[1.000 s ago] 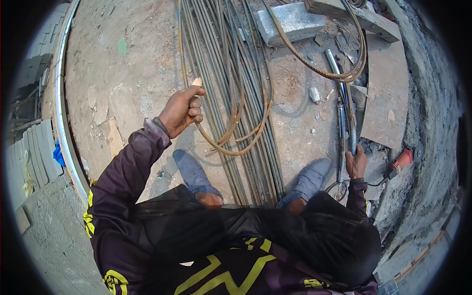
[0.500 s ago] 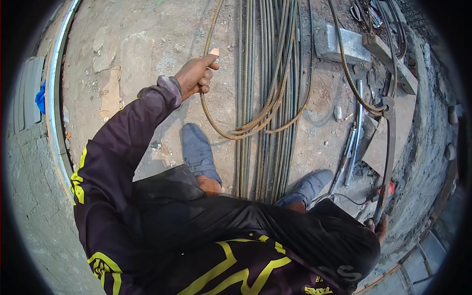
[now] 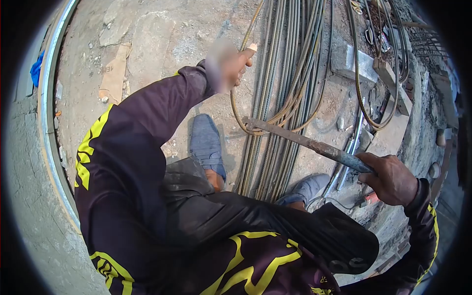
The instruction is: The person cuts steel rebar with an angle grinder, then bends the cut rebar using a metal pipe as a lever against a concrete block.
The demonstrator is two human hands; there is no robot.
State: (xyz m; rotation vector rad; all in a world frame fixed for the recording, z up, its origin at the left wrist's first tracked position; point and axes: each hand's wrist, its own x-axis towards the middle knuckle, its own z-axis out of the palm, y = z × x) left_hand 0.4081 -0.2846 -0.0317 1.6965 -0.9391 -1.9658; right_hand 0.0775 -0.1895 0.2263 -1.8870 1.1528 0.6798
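My left hand (image 3: 237,66), partly blurred, is closed around a bent steel rebar (image 3: 235,109) that curves down and to the right in a hook. Its thumb, with a pale wrap at the tip, points up along the rod. In my right hand (image 3: 392,181) is the blue-grey handle of a long rusty rebar bending wrench (image 3: 307,142). The wrench reaches leftward over the straight rods, its head overlapping the lower curve of the bent rebar. Beneath lies a bundle of straight ribbed rebars (image 3: 275,73), with several other hooked ends across it.
My shoes stand on both sides of the bundle. A concrete block (image 3: 353,64), a wooden block (image 3: 385,71) and more bent rods (image 3: 357,83) lie to the right. Metal tubes (image 3: 348,157) rest near my right shoe. Flattened cardboard (image 3: 114,73) and a metal rail (image 3: 46,98) are on the left.
My right hand has swung the bending wrench up from the lower right, across to the bent rebar. The view has shifted; my left hand keeps its hold.
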